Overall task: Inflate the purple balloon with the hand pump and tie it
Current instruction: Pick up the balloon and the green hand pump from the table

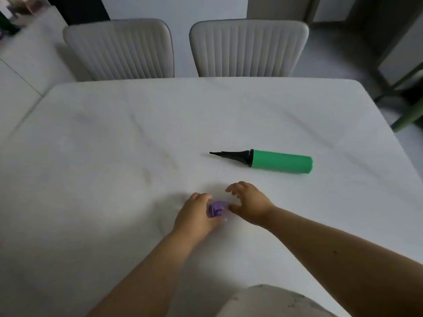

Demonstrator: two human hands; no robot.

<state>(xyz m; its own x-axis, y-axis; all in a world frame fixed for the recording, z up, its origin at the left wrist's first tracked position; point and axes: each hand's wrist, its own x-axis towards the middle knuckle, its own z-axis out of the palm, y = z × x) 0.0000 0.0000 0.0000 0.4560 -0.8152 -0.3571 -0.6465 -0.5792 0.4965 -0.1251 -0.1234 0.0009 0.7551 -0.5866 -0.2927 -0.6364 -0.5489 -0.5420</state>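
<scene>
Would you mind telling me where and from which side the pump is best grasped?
Grip the pump around its green barrel, coming down from above with the right hand, which is open and nearer. The barrel lies flat on the table, clear all round. The black nozzle tapers thin and points left, so it is best left bare for the balloon at the left hand.

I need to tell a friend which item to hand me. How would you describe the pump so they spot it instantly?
On the white table, look just beyond the two hands, toward the chairs. The pump lies flat there, untouched, its pointed black nozzle aimed left. It is the only green thing on the table, a smooth cylinder.
</scene>
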